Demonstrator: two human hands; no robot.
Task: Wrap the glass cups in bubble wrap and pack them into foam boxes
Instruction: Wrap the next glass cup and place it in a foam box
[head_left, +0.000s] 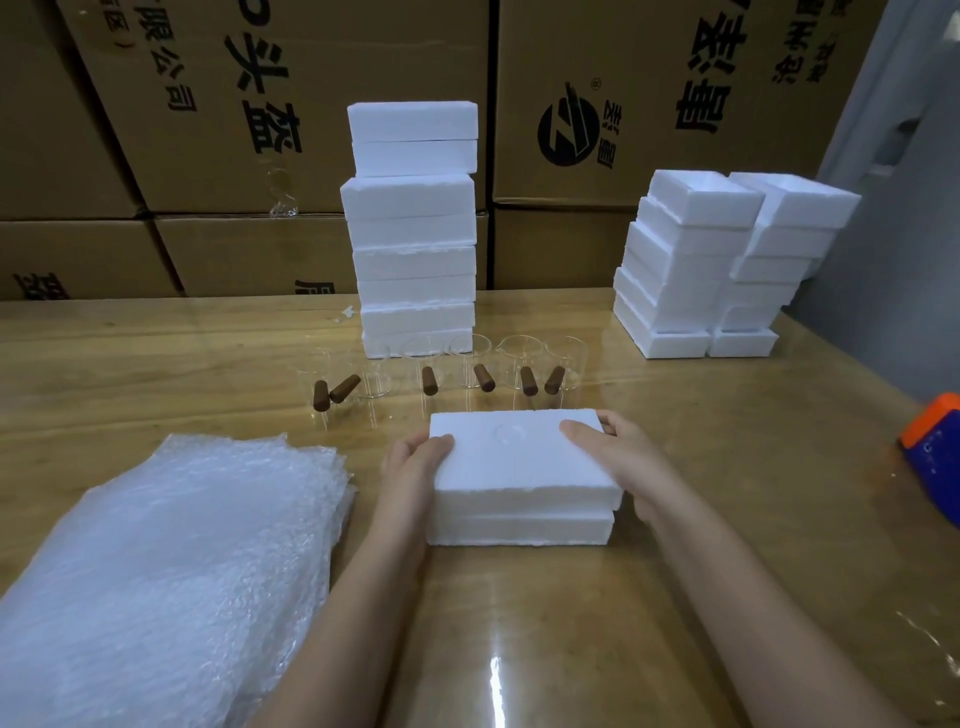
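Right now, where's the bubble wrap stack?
Head view: the bubble wrap stack lies near left on the table, beside the left hand gripping the closed foam box.

Table with foam boxes, cups

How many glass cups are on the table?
6 cups, counted by brown handles, in a row beyond the foam box: two left, one middle, three right. Clear glass may hide more.

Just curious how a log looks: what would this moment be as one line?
left hand, right hand: gripping closed foam box | glass cups: unwrapped, behind box | bubble wrap: stacked at left
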